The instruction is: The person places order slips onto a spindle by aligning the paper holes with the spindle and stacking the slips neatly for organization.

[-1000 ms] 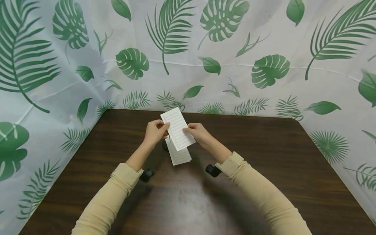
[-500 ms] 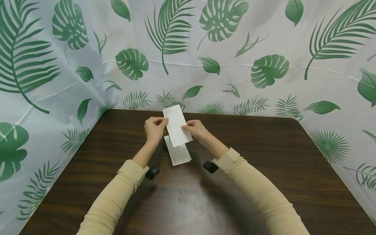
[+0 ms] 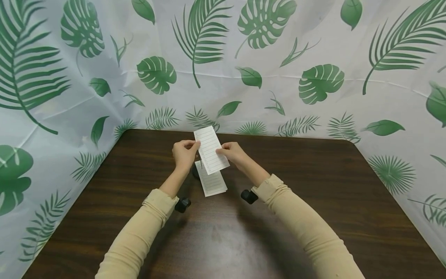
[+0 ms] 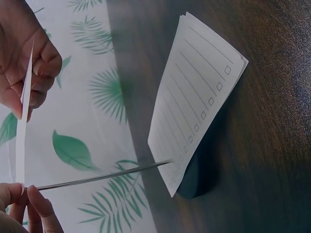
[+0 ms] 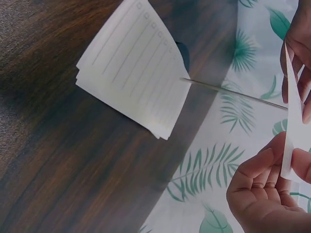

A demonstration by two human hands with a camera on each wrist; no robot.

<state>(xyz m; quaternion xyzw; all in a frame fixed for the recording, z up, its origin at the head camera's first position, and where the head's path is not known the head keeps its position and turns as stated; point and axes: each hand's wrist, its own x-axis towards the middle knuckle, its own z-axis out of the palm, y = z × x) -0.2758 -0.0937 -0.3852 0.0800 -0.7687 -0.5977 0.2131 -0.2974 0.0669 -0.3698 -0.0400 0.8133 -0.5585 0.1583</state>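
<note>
A lined white paper slip (image 3: 211,149) with a row of small checkboxes is held up over the table between both hands. My left hand (image 3: 184,155) pinches its left edge between thumb and finger, right at the tip of a thin metal spike (image 4: 107,175). On the opposite edge, my right hand (image 3: 235,154) grips the slip with the thumb on its lined face. Below it, several similar slips (image 3: 214,184) are stacked on the lower spike, which passes through them near one end. The spike's round black base (image 4: 193,179) is mostly hidden under the stack.
A dark wood-grain table (image 3: 296,186) spreads around the hands. White cloth (image 3: 278,93) printed with green leaves hangs behind and along the sides. Black wrist cameras (image 3: 182,204) stick out near both cuffs.
Both hands have moved slightly up, and the held slip has turned a little more upright. Over the last half second it has dipped slightly. The lower stack has stayed in place.
</note>
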